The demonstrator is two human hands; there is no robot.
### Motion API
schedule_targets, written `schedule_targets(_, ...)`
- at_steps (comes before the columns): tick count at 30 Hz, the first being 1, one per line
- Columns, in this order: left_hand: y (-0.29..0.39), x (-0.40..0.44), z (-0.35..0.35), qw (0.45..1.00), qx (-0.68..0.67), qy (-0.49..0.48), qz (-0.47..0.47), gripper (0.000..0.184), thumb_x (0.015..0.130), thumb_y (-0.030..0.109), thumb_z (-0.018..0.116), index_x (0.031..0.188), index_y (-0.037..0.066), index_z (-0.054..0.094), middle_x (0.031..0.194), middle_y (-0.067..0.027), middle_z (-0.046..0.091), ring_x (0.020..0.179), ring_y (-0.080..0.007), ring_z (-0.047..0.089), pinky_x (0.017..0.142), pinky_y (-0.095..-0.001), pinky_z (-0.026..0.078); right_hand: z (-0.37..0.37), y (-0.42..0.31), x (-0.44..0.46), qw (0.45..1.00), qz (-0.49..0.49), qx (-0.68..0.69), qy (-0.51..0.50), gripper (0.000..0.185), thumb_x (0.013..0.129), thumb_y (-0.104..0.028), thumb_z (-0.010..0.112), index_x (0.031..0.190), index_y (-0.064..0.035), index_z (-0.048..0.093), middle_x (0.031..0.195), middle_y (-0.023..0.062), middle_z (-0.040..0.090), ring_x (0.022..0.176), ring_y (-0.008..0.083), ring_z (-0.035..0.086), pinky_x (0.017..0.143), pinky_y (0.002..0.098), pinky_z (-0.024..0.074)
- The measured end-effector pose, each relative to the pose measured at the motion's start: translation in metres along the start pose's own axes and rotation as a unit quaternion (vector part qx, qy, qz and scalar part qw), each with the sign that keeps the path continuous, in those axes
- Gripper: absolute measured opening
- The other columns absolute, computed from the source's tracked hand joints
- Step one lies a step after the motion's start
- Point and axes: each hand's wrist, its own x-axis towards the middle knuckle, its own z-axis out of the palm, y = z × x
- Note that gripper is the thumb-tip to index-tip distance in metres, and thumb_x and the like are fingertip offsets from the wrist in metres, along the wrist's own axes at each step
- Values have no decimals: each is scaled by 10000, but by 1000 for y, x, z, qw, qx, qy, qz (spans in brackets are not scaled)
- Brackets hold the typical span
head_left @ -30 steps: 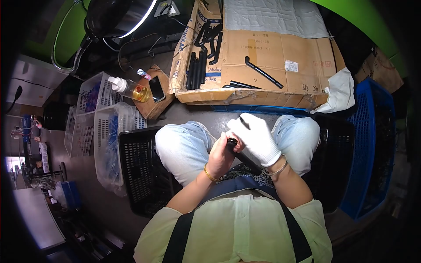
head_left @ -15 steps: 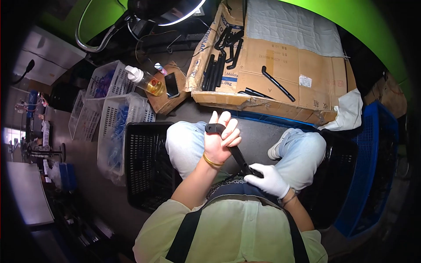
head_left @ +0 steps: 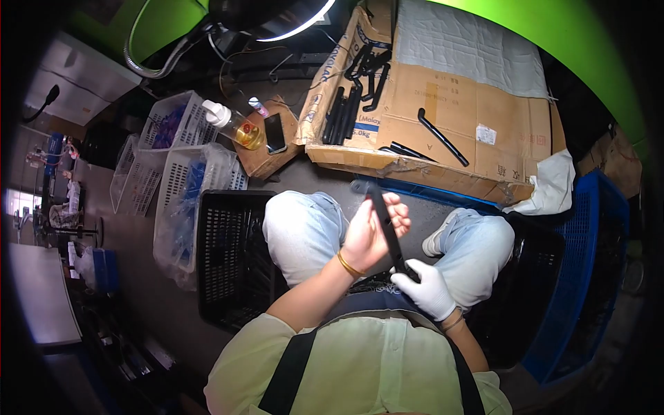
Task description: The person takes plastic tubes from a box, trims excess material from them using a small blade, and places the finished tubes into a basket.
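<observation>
My right hand (head_left: 427, 289), in a white glove, grips the lower end of a black bent bar (head_left: 389, 234). The bar rises at a slant, and its short hooked upper end points left, slightly blurred. My bare left hand (head_left: 373, 236), with a gold bracelet at the wrist, is behind the bar, palm up. Its fingers are loosely curled and not wrapped round the bar, which crosses in front of the palm; I cannot tell whether they touch. Similar black bent bars (head_left: 344, 116) lie piled in the cardboard box ahead, and a single bar (head_left: 443, 137) rests on its cardboard surface.
The cardboard box (head_left: 415, 166) stands in front of my knees under a lamp (head_left: 270, 17). Left of it are a pump bottle (head_left: 243, 131) and a phone (head_left: 275, 133) on a small carton. Black crate (head_left: 221, 207), white baskets (head_left: 181, 149) and a blue crate (head_left: 564, 339) flank me.
The bar has swung to a steeper angle, its hooked end now higher. My left hand has loosened from around it and moved right. My right hand keeps its grip, shifted slightly right.
</observation>
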Motion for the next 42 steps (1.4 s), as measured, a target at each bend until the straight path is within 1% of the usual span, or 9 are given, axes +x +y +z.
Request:
schedule_targets(5,-30,5,-4,974,209,-62,-60,419,1042,408,387,1258,73,516,1097,-54,619,1008,-155,576,935,-320,438,-35,3,-4,991,27,6,128,149,857,-140,700,872,1,654,684,55,626,627,71,556,555,273,447)
schedule_targets(10,-29,4,23,942,317,-113,-18,298,1039,314,450,1208,70,477,954,-42,565,1005,-164,555,953,-341,429,-23,11,11,979,-79,-111,153,235,805,-186,739,783,5,603,669,168,610,582,308,624,550,387,468)
schedule_targets(18,3,-17,18,947,301,-102,52,245,1053,242,413,1204,51,431,868,-42,544,866,-141,583,877,-333,491,8,-18,29,983,-104,-109,101,172,829,-127,700,890,15,625,716,122,613,605,201,596,597,338,479)
schedule_targets(23,159,-72,-25,855,275,178,402,229,1051,276,415,1171,82,406,785,-40,524,507,-109,489,446,-257,448,18,-9,38,987,-97,-4,130,148,892,-31,597,1022,27,640,867,65,642,772,113,581,716,266,488)
schedule_targets(27,246,-182,-228,683,347,559,317,274,985,269,520,1139,47,475,773,-51,538,542,-121,530,435,-275,439,5,15,53,989,-69,-68,112,152,937,-37,526,1014,35,635,854,47,614,744,104,541,696,248,455)
schedule_targets(31,174,-296,-424,652,185,709,193,393,868,107,539,1242,-2,487,754,-112,617,554,-183,593,406,-320,413,6,27,61,989,-20,-125,81,191,955,-98,536,1037,49,628,887,74,630,767,140,560,724,275,464)
schedule_targets(35,82,-335,-489,555,155,804,149,688,856,-26,521,1497,27,279,933,-165,622,598,-185,604,472,-311,443,12,27,64,984,40,-145,90,230,973,-152,526,1039,43,629,867,79,627,763,147,549,719,294,465)
schedule_targets(39,34,-340,-545,484,332,809,-17,655,821,-6,527,1451,65,364,1338,-234,522,1150,-329,591,1029,-363,443,8,33,68,973,54,-212,69,260,960,-179,551,1047,57,618,881,114,639,787,208,560,745,333,468)
schedule_targets(42,87,-295,-399,418,344,840,-43,578,827,-24,518,1391,59,426,1308,-222,524,1256,-356,492,1097,-401,375,-9,48,74,965,42,-255,45,316,945,-206,578,1101,69,591,941,166,639,857,259,574,809,351,465)
